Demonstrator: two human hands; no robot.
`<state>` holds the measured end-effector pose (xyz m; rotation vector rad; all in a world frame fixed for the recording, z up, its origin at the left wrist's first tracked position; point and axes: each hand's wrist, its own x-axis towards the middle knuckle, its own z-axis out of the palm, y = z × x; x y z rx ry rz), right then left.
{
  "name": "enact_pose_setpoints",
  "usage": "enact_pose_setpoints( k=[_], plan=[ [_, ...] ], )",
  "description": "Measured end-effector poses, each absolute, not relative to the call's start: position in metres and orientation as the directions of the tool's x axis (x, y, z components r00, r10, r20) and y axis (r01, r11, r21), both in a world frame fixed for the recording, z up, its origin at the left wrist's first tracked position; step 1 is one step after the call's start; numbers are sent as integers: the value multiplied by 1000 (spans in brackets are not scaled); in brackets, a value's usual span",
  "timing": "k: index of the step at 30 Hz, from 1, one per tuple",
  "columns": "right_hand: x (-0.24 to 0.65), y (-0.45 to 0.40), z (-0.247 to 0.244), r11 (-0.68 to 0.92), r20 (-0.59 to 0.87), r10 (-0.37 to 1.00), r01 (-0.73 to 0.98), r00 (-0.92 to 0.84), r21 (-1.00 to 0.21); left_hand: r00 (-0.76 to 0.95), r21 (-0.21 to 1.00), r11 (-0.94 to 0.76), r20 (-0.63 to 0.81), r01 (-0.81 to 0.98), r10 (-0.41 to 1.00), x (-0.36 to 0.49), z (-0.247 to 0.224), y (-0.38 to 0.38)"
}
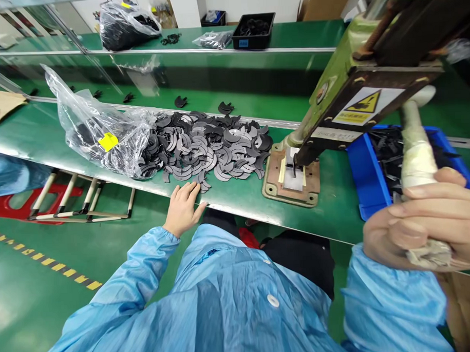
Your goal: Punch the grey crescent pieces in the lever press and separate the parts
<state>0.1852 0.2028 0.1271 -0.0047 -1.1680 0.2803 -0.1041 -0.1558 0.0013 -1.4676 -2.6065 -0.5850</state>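
Note:
My right hand (429, 225) is wrapped round the lower end of a press lever (418, 144) bound in pale tape. The lever belongs to a green hand press (339, 80), whose base plate (271, 182) stands on the bench. Under its tool, a small metal block (292, 180) sits on the base. My left hand (183, 206) lies at the bench's front edge with fingers stretched out, fingertips touching the near side of a heap of flat dark-grey curved pieces (203, 151). Whether a piece is under the fingertips is hidden.
A clear plastic bag (102, 134) with a yellow label spills into the heap's left side. Right of the press stands a blue bin (368, 176) of black parts. A black tray (270, 28) and a filled bag (124, 28) stand on the rear shelf.

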Motion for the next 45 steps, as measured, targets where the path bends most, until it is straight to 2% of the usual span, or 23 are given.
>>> enact_pose_setpoints(
  k=[8,12,16,19,21,23,26,30,34,39,45],
  plan=[
    [188,202,128,977,925,182,-171,334,-130,-464,206,416,434,886,772,-98,-23,-184],
    [189,203,127,973,929,188,-190,320,-132,-452,214,399,460,892,764,-104,-24,-193],
    [187,199,126,966,922,198,-224,332,-127,-434,303,323,460,897,775,-105,-8,-193],
    [194,191,128,957,942,226,-235,249,-168,-509,474,285,456,833,730,-99,16,-177],
    [201,185,129,950,957,252,-224,142,-217,-624,654,282,375,702,685,-94,33,-154],
    [208,180,130,947,963,262,-207,63,-244,-695,838,244,203,488,690,-88,49,-119],
    [214,177,132,947,965,263,-191,2,-257,-585,968,176,-41,176,810,-80,62,-52],
    [215,176,134,947,966,258,-193,-27,-258,-407,986,148,-105,76,907,-69,68,39],
    [215,175,134,944,964,264,-198,-22,-263,-372,979,183,-139,85,918,-57,72,100],
    [215,174,134,947,965,261,-189,-26,-261,-373,956,246,-172,161,912,-51,73,128],
    [214,171,136,942,959,282,-183,-20,-280,-353,952,228,-145,204,924,-56,63,134]
  ],
)
